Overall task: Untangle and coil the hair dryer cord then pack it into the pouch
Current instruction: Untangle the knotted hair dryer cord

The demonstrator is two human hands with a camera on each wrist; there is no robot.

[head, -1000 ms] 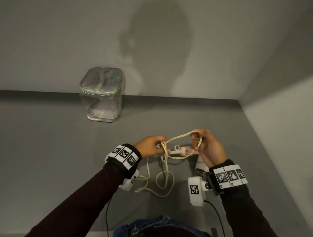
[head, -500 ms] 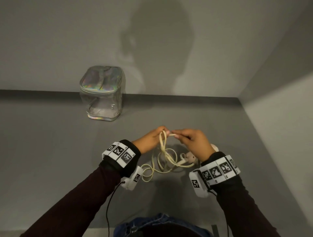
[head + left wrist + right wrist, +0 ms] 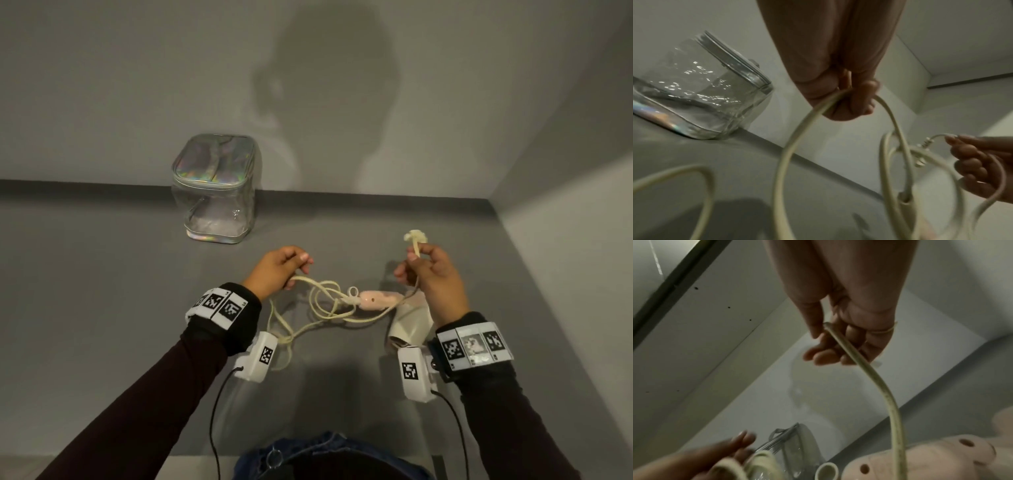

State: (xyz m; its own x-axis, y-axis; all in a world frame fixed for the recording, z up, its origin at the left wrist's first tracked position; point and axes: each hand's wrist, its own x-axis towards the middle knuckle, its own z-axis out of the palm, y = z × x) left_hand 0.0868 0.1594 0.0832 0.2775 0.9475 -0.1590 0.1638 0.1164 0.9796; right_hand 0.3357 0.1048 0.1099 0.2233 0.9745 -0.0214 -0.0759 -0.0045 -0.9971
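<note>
hands pulling apart now, where half a second back they were meeting fingertip to fingertip over the cord, and the plug end is coming up and out to the right. left hand (image 3: 277, 270) is hovering over the table (image 3: 102, 308), fingers curled and pinching a loop of the cord (image 3: 322, 298); the left wrist view is showing the cord (image 3: 818, 113) passing through the closed fingers (image 3: 861, 100) and hanging down in big loose loops. right hand (image 3: 431, 274) is raised a touch higher, thumb and fingers nipping the cord just below the plug (image 3: 415, 236), which is sticking up above the knuckles; from the right wrist view the cord (image 3: 869, 369) is running out of the curled fingers (image 3: 826, 353) and dropping toward the dryer (image 3: 931, 459). dryer (image 3: 376, 298) is lying on the table between the hands, pink handle pointing left, pale barrel (image 3: 409, 325) tucked below the right hand. cord is looking tangled, several loops overlapping beside the handle and trailing back under the left wrist. pouch (image 3: 215, 192) is standing upright at the back wall, well apart from the hands, clear sides, shiny zipped top, lid looking shut.
</note>
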